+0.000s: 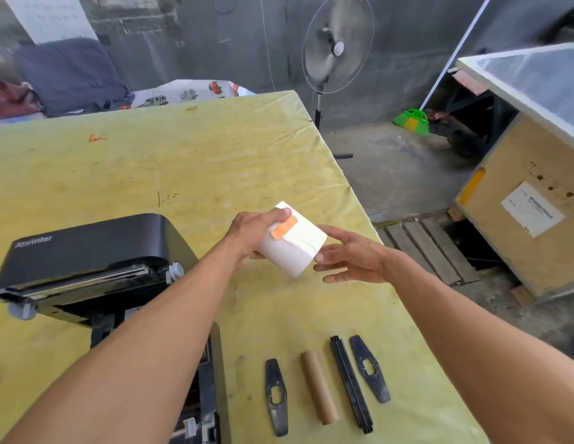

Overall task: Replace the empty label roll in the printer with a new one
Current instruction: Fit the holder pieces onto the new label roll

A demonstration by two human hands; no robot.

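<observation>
Left hand (252, 230) holds the new label roll (293, 240) in a closed grip beyond the open printer (87, 261) (orange tape seals it); right hand (353, 257), open, nearly touches its right end.

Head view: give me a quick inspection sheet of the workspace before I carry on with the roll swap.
Surface: table under a stained yellow cover, creased.
Job's things: black printer at left, lid open; new white label roll sealed with orange tape; empty cardboard core lying near the front edge; black spindle bar and two black end guides beside the core.
Clutter: orange thread scrap at the far left.
Grips: left hand holds the roll above the table; right hand open, fingertips at the roll's end.
Cables: nothing seen.
Surroundings: standing fan, green broom, wooden crate, pallet.
</observation>
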